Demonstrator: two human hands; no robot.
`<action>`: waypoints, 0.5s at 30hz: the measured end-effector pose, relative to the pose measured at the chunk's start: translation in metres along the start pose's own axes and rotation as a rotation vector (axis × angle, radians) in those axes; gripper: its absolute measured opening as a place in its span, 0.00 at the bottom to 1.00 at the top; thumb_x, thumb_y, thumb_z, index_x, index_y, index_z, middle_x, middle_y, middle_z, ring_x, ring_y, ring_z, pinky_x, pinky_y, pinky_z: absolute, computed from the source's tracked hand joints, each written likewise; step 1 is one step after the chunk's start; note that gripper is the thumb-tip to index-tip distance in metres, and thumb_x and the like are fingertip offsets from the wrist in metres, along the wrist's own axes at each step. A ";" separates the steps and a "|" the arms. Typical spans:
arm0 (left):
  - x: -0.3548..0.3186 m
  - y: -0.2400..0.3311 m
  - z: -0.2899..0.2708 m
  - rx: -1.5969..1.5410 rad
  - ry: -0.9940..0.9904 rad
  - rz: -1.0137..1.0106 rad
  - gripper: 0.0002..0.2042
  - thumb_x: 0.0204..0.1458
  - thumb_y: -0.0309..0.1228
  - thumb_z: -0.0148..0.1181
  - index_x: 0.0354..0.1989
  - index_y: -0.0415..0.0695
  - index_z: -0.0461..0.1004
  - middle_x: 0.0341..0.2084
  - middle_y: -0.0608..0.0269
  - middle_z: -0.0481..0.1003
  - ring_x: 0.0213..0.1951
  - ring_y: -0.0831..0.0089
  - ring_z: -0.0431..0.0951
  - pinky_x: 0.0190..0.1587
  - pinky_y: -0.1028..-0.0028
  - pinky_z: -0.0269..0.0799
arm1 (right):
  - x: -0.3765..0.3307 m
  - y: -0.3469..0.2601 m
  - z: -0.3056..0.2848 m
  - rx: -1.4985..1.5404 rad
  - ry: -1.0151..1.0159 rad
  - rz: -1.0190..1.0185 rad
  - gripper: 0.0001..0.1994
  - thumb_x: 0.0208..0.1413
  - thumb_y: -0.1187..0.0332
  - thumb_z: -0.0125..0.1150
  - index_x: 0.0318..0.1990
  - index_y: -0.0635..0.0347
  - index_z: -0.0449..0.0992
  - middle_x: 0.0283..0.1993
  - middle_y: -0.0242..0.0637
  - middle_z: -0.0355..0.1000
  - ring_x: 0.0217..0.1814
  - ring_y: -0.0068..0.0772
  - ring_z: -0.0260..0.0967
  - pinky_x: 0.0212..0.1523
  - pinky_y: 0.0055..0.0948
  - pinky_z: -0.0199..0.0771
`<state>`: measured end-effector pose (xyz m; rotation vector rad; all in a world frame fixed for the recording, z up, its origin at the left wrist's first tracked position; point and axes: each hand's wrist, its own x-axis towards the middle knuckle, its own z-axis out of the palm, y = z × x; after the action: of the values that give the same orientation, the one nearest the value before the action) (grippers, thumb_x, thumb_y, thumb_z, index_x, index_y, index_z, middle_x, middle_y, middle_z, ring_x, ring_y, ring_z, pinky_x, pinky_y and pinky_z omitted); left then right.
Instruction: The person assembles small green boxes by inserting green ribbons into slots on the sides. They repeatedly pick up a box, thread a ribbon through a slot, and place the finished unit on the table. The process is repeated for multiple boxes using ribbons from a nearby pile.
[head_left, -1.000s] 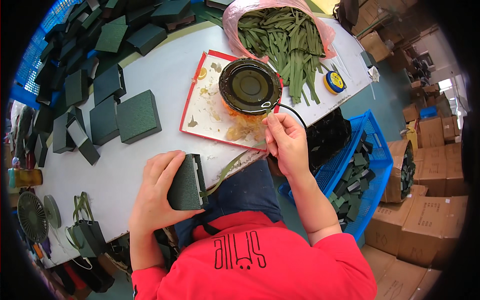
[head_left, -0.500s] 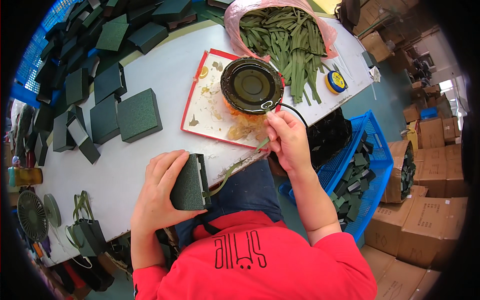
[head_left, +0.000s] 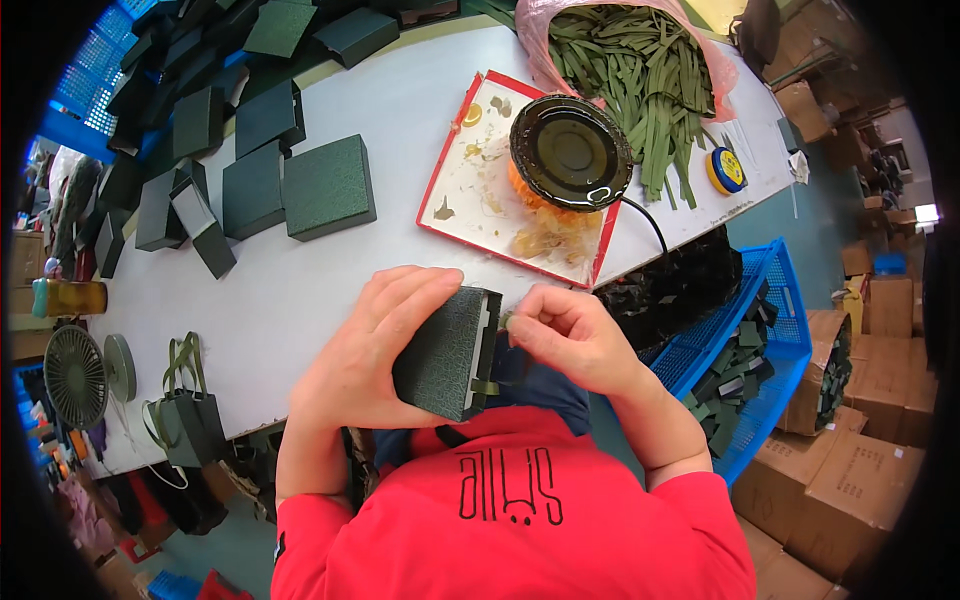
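My left hand (head_left: 355, 345) is wrapped round a small dark green textured box (head_left: 440, 350), held tilted above my lap by the table's edge. A short piece of olive green ribbon (head_left: 486, 387) sticks out of the box's right side, at the end nearer me. Just right of the box's far end, my right hand (head_left: 575, 338) is closed in a pinch on the ribbon's other end, of which only a bit shows at the fingertips. Beyond my hands stands a round glue pot (head_left: 570, 150) of dark amber liquid, on a stained white tray with a red rim (head_left: 437, 182).
Several green boxes (head_left: 330, 187) stand at the left, with more piled behind. A pink bag (head_left: 540, 45) spills green ribbons (head_left: 640, 90) at the back. A yellow-blue round tin (head_left: 727, 170), a fan (head_left: 75, 372), a small green bag (head_left: 190, 425) and a blue crate (head_left: 735, 440) surround me.
My right hand has come from the glue pot's near edge toward me, bringing the ribbon's end beside the box. The box stays in my left hand; the whole view has shifted.
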<state>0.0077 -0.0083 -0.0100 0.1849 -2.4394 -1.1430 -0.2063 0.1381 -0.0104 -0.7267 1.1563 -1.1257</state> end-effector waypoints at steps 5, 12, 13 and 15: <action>0.001 -0.001 0.002 -0.032 0.003 0.020 0.50 0.27 0.34 0.79 0.66 0.38 0.62 0.59 0.49 0.68 0.58 0.46 0.67 0.60 0.55 0.66 | 0.006 0.005 0.005 -0.005 -0.027 -0.002 0.08 0.65 0.68 0.59 0.36 0.62 0.73 0.32 0.24 0.71 0.33 0.09 0.64 0.34 0.15 0.65; 0.002 0.002 0.000 -0.028 -0.017 0.016 0.51 0.25 0.34 0.79 0.65 0.38 0.62 0.58 0.49 0.68 0.57 0.46 0.68 0.59 0.55 0.66 | 0.010 0.004 0.004 -0.007 -0.027 0.037 0.10 0.65 0.67 0.61 0.33 0.61 0.72 0.28 0.21 0.68 0.30 0.08 0.61 0.30 0.16 0.61; 0.002 0.002 -0.001 -0.031 -0.018 0.017 0.50 0.25 0.34 0.79 0.65 0.38 0.63 0.58 0.49 0.69 0.57 0.46 0.68 0.59 0.55 0.66 | 0.010 0.004 0.004 -0.017 -0.021 0.043 0.10 0.64 0.66 0.61 0.32 0.61 0.71 0.28 0.21 0.68 0.30 0.08 0.61 0.29 0.16 0.60; 0.002 0.003 -0.001 -0.033 -0.018 0.017 0.50 0.25 0.34 0.79 0.65 0.38 0.63 0.58 0.49 0.69 0.57 0.46 0.68 0.59 0.54 0.66 | 0.011 0.005 0.004 -0.035 -0.012 0.055 0.11 0.64 0.66 0.61 0.31 0.61 0.71 0.27 0.21 0.68 0.29 0.08 0.60 0.28 0.16 0.59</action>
<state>0.0066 -0.0080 -0.0064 0.1435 -2.4318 -1.1815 -0.2004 0.1289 -0.0177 -0.7231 1.1811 -1.0558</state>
